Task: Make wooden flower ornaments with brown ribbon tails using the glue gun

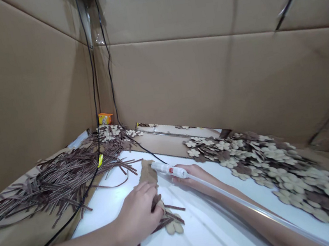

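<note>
My left hand (142, 211) is closed around a brown felt-like flower piece at the middle of the white table surface (207, 232), its fingertips partly hidden. Under and beside its thumb lie tan flower-shaped pieces (174, 226) and brown stitched strips (174, 207). My right hand (188, 173) grips a white pen-shaped glue gun (168, 169) with a red part. A long clear rod (242, 200) runs from its rear end along my right forearm. The gun's tip points left, over the edge of a torn brown cardboard piece (148, 173) beyond my left hand.
A tangled heap of brown strips (69, 171) lies at left. Many tan and brown flower pieces (284, 170) spread along the right. Cardboard walls (175, 75) enclose the table. A black cord (91, 182) crosses the left side; a small orange box (105, 118) stands in the far corner.
</note>
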Motion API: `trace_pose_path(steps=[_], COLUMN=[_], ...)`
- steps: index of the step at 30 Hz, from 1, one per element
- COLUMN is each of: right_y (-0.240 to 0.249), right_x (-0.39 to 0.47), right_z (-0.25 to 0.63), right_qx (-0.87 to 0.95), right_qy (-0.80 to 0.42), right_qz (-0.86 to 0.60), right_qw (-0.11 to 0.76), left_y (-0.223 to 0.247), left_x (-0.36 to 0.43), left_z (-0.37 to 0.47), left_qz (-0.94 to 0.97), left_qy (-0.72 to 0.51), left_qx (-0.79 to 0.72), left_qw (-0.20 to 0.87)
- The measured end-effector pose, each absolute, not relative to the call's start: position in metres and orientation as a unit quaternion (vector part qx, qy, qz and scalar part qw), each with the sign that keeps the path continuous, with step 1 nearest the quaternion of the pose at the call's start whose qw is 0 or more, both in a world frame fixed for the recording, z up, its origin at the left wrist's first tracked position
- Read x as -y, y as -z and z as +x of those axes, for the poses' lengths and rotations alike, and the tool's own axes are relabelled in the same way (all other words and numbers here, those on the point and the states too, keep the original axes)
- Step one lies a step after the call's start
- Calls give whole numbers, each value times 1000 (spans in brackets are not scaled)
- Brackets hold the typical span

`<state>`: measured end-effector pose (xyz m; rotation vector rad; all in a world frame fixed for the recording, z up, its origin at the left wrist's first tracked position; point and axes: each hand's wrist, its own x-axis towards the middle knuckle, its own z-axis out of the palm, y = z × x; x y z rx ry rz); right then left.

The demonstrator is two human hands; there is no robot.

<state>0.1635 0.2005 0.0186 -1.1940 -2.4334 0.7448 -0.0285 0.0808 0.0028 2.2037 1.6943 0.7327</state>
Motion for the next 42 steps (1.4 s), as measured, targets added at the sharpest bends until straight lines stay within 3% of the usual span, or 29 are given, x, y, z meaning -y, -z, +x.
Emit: trace_pose_path(steps=[21, 42], right_y=[-14, -13], right_x=[-204, -203], right_z=[167, 165], right_qx=[843, 852], right_qy=[-318, -287], right_qz=[-389, -393], right_qw=[190, 194], left_y=[-2, -2], left_x=[-81, -82], left_z=[-29, -29], left_qz=[761, 763], left_qy=[-246, -252], left_qx=[-587, -582], left_qw=[124, 124])
